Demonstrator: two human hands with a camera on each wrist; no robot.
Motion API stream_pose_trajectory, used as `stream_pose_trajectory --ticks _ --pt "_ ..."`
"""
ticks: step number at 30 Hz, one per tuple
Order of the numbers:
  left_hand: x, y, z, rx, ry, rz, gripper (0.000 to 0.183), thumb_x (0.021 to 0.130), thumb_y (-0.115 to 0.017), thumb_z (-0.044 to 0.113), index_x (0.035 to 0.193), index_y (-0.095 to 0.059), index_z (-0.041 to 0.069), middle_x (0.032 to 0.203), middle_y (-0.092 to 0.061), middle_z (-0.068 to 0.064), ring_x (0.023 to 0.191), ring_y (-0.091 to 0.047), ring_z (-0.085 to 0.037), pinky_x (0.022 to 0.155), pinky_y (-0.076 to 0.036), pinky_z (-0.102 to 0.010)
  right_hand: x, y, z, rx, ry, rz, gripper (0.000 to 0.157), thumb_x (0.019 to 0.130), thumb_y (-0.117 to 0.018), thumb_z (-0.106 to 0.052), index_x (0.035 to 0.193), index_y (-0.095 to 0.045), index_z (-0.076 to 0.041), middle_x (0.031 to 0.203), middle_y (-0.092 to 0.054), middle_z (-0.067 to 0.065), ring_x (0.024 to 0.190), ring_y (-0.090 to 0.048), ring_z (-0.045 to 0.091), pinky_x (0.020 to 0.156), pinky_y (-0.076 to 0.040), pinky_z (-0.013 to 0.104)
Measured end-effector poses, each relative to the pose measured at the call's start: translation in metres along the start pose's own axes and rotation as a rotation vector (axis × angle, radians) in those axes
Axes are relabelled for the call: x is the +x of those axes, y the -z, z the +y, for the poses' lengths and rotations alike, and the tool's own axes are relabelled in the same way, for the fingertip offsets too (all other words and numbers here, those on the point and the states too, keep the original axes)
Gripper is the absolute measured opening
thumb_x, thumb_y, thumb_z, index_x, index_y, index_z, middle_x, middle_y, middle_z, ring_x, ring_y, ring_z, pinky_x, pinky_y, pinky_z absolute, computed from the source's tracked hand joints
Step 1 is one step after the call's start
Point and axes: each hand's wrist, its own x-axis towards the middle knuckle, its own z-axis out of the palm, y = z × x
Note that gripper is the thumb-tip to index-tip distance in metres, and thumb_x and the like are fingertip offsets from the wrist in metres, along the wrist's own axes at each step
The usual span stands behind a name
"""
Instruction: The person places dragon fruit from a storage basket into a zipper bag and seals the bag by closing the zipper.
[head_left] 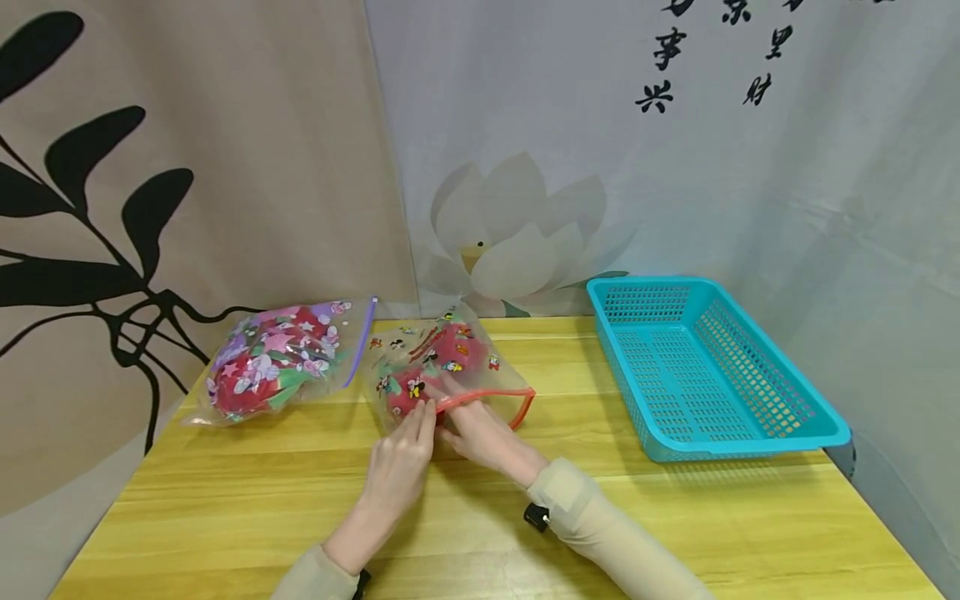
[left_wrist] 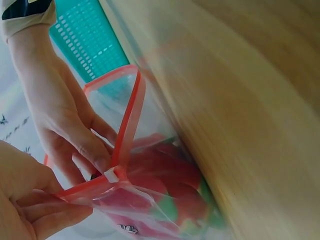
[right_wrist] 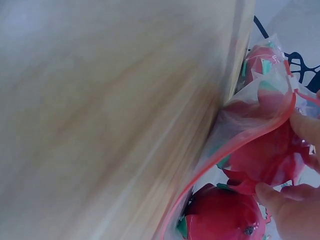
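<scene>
A clear zip bag (head_left: 400,340) with cartoon prints and a red zip edge (left_wrist: 131,112) lies mid-table with its mouth towards me. Inside are red fruits with green tips, like dragon fruits (right_wrist: 257,157). My left hand (head_left: 401,458) pinches the red edge beside the white slider (left_wrist: 111,174). My right hand (head_left: 487,433) reaches through the mouth into the bag. In the right wrist view, its thumb and finger (right_wrist: 277,202) grip one dragon fruit; another dragon fruit (right_wrist: 220,215) sits just below it.
To the left lies a second zip bag (head_left: 277,358) with a purple edge and flowery prints, filled with red and green fruits. A turquoise plastic basket (head_left: 641,417) stands at the right of the wooden table (head_left: 262,500). A printed curtain (head_left: 495,125) hangs behind.
</scene>
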Motion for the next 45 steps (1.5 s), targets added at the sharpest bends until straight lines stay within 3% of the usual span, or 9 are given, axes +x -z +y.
stream_pose_trajectory --ticks 6,10,15,23,28,33,35,40,45 --pt "0.0 0.0 0.001 -0.005 -0.025 -0.004 0.043 0.065 -0.07 -0.01 0.108 -0.064 -0.011 0.1 -0.071 -0.025 0.08 -0.072 -0.031 0.051 -0.057 -0.033 0.001 -0.001 0.0 -0.009 0.002 -0.003 0.061 0.087 -0.067 -0.012 0.142 -0.042 -0.008 0.154 -0.027 0.022 0.133 -0.045 0.032 0.106 -0.045 0.036" --pt "0.0 0.0 0.001 -0.009 -0.025 -0.003 0.045 0.064 -0.069 -0.011 0.108 -0.064 -0.011 0.1 -0.071 -0.024 0.079 -0.072 -0.03 0.049 -0.056 -0.032 0.003 -0.001 0.001 0.053 0.005 0.005 0.061 0.085 -0.068 -0.01 0.141 -0.044 -0.006 0.152 -0.029 0.024 0.135 -0.042 0.035 0.108 -0.042 0.038" --pt "0.0 -0.001 0.001 -0.02 -0.019 0.0 0.043 0.065 -0.066 -0.011 0.108 -0.064 -0.011 0.1 -0.071 -0.024 0.079 -0.072 -0.03 0.049 -0.056 -0.032 0.005 0.0 0.003 0.113 0.004 0.002 0.063 0.084 -0.069 -0.008 0.142 -0.044 -0.009 0.153 -0.03 0.021 0.138 -0.039 0.034 0.11 -0.04 0.039" --pt "0.0 0.001 0.003 -0.018 -0.029 0.003 0.044 0.064 -0.068 -0.011 0.107 -0.064 -0.011 0.098 -0.071 -0.024 0.074 -0.072 -0.029 0.043 -0.052 -0.029 0.009 -0.001 0.001 0.085 -0.026 -0.021 0.072 0.082 -0.069 -0.007 0.146 -0.037 -0.015 0.154 -0.03 0.014 0.141 -0.033 0.031 0.112 -0.038 0.043" --pt "0.0 0.0 0.005 -0.02 -0.041 0.02 0.042 0.064 -0.064 -0.011 0.106 -0.063 -0.011 0.098 -0.071 -0.025 0.074 -0.072 -0.029 0.044 -0.053 -0.03 0.014 -0.005 0.002 0.092 -0.052 0.027 0.074 0.082 -0.068 -0.011 0.147 -0.035 -0.018 0.151 -0.037 0.015 0.139 -0.036 0.033 0.113 -0.036 0.043" --pt "0.002 0.0 0.007 -0.018 -0.046 0.023 0.042 0.065 -0.062 -0.012 0.106 -0.063 -0.011 0.098 -0.071 -0.026 0.076 -0.072 -0.031 0.046 -0.055 -0.031 0.021 -0.009 0.006 -0.062 0.072 0.147 0.067 0.082 -0.068 -0.009 0.143 -0.04 -0.005 0.122 -0.062 0.02 0.12 -0.057 0.034 0.101 -0.049 0.038" --pt "0.002 0.0 0.007 -0.016 -0.046 0.018 0.041 0.065 -0.062 -0.012 0.106 -0.063 -0.011 0.097 -0.07 -0.026 0.077 -0.072 -0.032 0.045 -0.054 -0.031 0.024 -0.011 0.006 -0.123 0.112 0.188 0.064 0.083 -0.068 -0.011 0.141 -0.042 -0.001 0.115 -0.064 0.024 0.113 -0.061 0.036 0.093 -0.054 0.036" --pt "0.003 0.0 0.009 -0.007 -0.05 0.004 0.041 0.064 -0.065 -0.013 0.105 -0.064 -0.012 0.097 -0.07 -0.027 0.079 -0.072 -0.033 0.045 -0.054 -0.029 0.028 -0.013 0.007 -0.226 0.116 0.202 0.064 0.087 -0.066 -0.021 0.141 -0.04 0.0 0.126 -0.058 0.029 0.113 -0.061 0.037 0.086 -0.057 0.036" --pt "0.004 0.001 0.01 0.003 -0.059 0.004 0.045 0.06 -0.071 -0.015 0.104 -0.064 -0.013 0.097 -0.07 -0.027 0.078 -0.072 -0.033 0.047 -0.055 -0.029 0.032 -0.017 0.009 -0.234 0.139 0.276 0.066 0.086 -0.069 -0.027 0.138 -0.044 0.004 0.114 -0.064 0.029 0.102 -0.067 0.035 0.081 -0.058 0.034"
